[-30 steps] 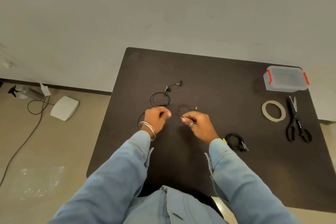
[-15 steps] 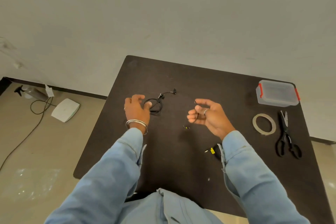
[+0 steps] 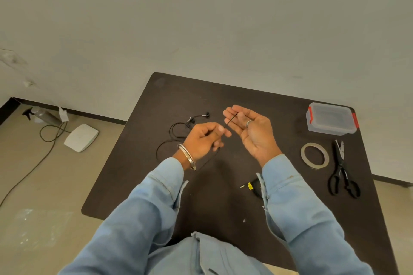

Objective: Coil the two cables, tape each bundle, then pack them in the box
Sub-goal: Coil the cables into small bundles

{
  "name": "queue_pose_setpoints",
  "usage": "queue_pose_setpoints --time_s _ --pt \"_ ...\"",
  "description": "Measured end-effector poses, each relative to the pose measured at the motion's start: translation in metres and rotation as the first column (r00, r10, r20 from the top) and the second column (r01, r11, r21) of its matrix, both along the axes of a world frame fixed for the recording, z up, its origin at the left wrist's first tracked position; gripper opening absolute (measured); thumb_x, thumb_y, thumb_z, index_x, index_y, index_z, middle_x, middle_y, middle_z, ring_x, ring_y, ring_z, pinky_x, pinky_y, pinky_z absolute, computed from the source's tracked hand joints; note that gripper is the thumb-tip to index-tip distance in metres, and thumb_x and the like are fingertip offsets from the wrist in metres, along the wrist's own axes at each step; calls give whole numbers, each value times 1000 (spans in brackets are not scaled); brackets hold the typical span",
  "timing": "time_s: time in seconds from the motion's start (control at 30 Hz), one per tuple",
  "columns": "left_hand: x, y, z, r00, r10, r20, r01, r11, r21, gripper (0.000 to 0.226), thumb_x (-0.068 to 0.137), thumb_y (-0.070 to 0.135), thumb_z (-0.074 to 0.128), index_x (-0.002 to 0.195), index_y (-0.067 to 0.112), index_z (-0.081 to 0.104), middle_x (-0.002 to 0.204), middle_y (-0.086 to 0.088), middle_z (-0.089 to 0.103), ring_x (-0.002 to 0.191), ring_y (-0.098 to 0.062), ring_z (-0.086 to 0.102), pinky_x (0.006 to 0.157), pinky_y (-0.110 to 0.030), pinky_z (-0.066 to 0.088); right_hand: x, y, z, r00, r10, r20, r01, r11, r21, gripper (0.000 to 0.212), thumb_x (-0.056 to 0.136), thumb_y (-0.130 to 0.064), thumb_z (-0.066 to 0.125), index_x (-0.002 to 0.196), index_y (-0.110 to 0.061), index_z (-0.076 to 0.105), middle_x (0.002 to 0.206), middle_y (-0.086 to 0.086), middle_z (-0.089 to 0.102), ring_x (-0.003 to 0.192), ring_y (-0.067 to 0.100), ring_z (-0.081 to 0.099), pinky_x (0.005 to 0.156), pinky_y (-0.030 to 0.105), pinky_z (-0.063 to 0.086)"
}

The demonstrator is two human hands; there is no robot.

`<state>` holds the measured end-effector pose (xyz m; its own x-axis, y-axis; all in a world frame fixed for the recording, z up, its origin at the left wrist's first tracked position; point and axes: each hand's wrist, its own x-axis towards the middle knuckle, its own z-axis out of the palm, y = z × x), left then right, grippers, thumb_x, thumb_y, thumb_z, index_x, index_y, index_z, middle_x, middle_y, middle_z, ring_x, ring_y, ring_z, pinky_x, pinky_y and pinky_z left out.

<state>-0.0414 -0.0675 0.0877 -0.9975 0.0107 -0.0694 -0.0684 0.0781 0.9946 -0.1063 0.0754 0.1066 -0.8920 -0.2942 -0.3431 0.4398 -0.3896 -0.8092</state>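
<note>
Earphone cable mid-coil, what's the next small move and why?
Probably the left hand loops its pinched cable round the right hand's fingers. The end already lies across those open fingers, while most of the cable trails loose on the table; tape lies untouched.

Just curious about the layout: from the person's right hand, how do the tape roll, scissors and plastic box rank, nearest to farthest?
From the right hand:
1. Tape roll, to its right, toward the person.
2. Plastic box, at the far right corner.
3. Scissors, beyond the tape, at the right edge.
</note>
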Motion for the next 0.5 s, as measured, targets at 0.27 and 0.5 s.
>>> queue_pose_setpoints --time_s 0.27,0.5 --pt "-1 -30 18 963 263 -61 -242 942 231 25 95 6 43 77 2 59 44 10 45 40 -4 34 46 -21 41 -8 19 -27 844 434 -315 76 484 871 14 86 -4 66 89 -15 73 86 3 72 81 13 67 82 26 53" --pt "13 -124 36 755 638 150 -534 466 705 34 93 18 43 63 20 59 43 10 35 40 -6 30 45 -19 31 -17 44 -56 846 521 -116 53 134 990 21 88 -3 51 82 -20 62 91 7 68 90 28 64 85 43 53"
